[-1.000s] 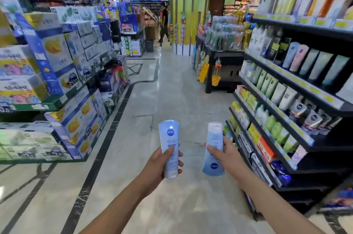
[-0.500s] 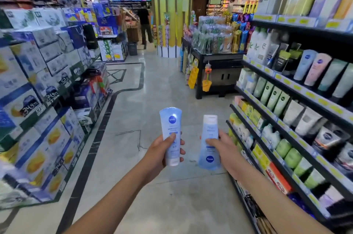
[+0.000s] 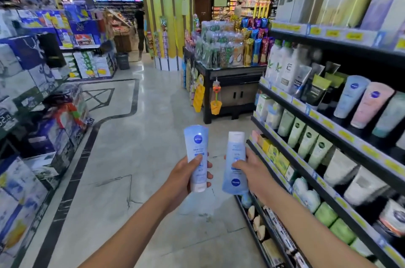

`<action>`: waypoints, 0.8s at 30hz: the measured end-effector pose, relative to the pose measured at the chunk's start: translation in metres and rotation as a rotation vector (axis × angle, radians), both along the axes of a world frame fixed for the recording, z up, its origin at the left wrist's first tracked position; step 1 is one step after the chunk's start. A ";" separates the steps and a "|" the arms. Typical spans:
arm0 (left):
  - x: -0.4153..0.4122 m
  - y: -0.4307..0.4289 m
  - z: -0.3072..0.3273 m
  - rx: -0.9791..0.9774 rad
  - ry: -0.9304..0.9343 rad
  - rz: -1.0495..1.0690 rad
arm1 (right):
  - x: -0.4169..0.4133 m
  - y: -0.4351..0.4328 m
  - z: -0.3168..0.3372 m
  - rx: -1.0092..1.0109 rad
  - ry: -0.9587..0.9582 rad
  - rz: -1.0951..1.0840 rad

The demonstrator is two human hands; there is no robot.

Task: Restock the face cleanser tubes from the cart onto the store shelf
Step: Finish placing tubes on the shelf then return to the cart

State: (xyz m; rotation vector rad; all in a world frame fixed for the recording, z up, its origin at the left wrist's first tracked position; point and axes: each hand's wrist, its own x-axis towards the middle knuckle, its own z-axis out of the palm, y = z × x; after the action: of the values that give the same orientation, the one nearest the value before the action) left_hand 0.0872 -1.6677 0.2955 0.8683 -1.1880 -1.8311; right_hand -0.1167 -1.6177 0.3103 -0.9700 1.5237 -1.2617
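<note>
In front of you, your left hand [image 3: 183, 178] holds the first tube [image 3: 196, 147], and just beside it on the right your right hand [image 3: 252, 174] holds the second tube [image 3: 235, 158], not touching. The store shelf [image 3: 324, 124] runs along your right, stacked boxes [image 3: 32, 83] stand at your left, and a display table [image 3: 230, 73] is farther ahead.

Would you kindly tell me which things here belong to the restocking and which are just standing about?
Job: left hand, gripping one blue tube; right hand, gripping the other tube; store shelf at right.
Standing about: snack table, stacked boxes at left, yellow bucket, distant person.
</note>
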 end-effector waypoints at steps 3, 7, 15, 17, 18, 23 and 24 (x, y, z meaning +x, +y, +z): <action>-0.029 -0.050 0.000 0.000 0.008 -0.060 | -0.025 -0.036 0.000 0.018 0.037 -0.050; -0.067 -0.117 -0.003 -0.012 0.011 -0.171 | -0.055 -0.074 0.003 -0.008 0.042 -0.138; -0.156 -0.229 -0.002 0.016 0.005 -0.481 | -0.108 -0.126 0.008 0.012 0.072 -0.382; -0.181 -0.243 -0.001 0.020 0.000 -0.565 | -0.121 -0.127 0.012 0.032 0.113 -0.446; -0.194 -0.247 -0.001 0.020 0.008 -0.596 | -0.126 -0.125 0.015 0.036 0.128 -0.472; -0.258 -0.248 0.001 0.029 0.028 -0.720 | -0.159 -0.104 0.029 0.035 0.229 -0.564; -0.269 -0.247 0.001 0.032 0.028 -0.745 | -0.167 -0.098 0.034 0.040 0.281 -0.578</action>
State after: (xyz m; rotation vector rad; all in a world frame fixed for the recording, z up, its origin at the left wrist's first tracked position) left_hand -0.1816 -1.9149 0.2967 0.4259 -1.6042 -2.4313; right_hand -0.2836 -1.7158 0.3443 -0.7217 2.1429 -1.5222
